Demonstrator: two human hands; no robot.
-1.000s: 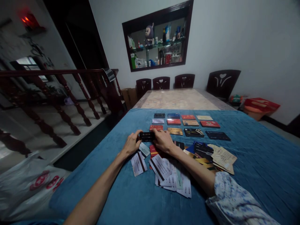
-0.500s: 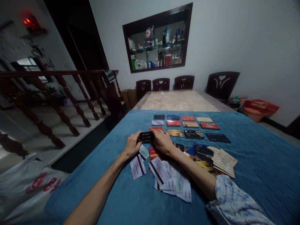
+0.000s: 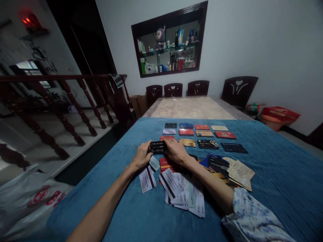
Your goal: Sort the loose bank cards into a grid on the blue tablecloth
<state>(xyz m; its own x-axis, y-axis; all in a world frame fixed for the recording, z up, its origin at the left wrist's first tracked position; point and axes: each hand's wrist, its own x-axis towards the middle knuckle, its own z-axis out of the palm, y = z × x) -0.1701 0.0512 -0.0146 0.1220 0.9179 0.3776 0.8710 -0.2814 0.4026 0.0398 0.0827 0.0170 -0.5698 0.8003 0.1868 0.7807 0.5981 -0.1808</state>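
A black card stack (image 3: 157, 147) is held between my two hands, just above or on the blue cloth. My left hand (image 3: 141, 155) grips its left edge with fingers and thumb. On its right edge, my right hand (image 3: 175, 151) has its fingers closed, partly over a red card (image 3: 166, 162). Just below lie a pale green card (image 3: 154, 163), a white card with a dark stripe (image 3: 147, 178) and a loose pile of white cards (image 3: 180, 191). Beyond the hands are rows of card stacks, among them a gold one (image 3: 188, 143) and a black one (image 3: 207, 144).
Blue cards (image 3: 217, 162) and worn beige cards (image 3: 241, 173) lie beside my right forearm. The blue cloth (image 3: 275, 168) covers the near table. Chairs (image 3: 173, 90) stand behind its bare far end. White plastic bags (image 3: 27, 201) are at the lower left.
Both hands keep hold of the black stack, which is tilted slightly more toward the camera, so its face shows more. The view has shifted slightly.
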